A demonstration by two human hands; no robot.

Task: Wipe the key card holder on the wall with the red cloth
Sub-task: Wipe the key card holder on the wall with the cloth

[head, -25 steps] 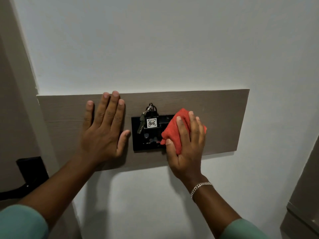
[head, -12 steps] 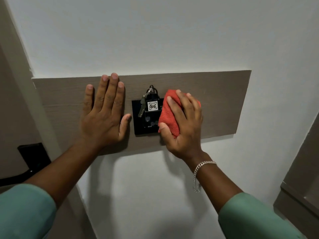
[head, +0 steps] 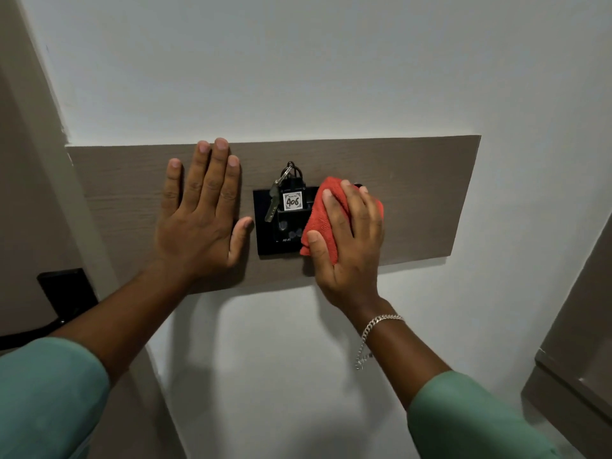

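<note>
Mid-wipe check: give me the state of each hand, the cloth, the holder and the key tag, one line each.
left hand: open, flat on the wood panel, beside the holder.
right hand: pressing the red cloth against the holder's right side.
red cloth: bunched under the fingers.
key card holder: left part uncovered, smudges showing.
key tag: slotted in, marked 406, key hanging.

A bunch of silver keys with a white tag [head: 293, 201] hangs just left of the right hand's fingers [head: 334, 210], blocking that way; bare brown wooden wall panel [head: 424, 193] lies open to their right.
</note>
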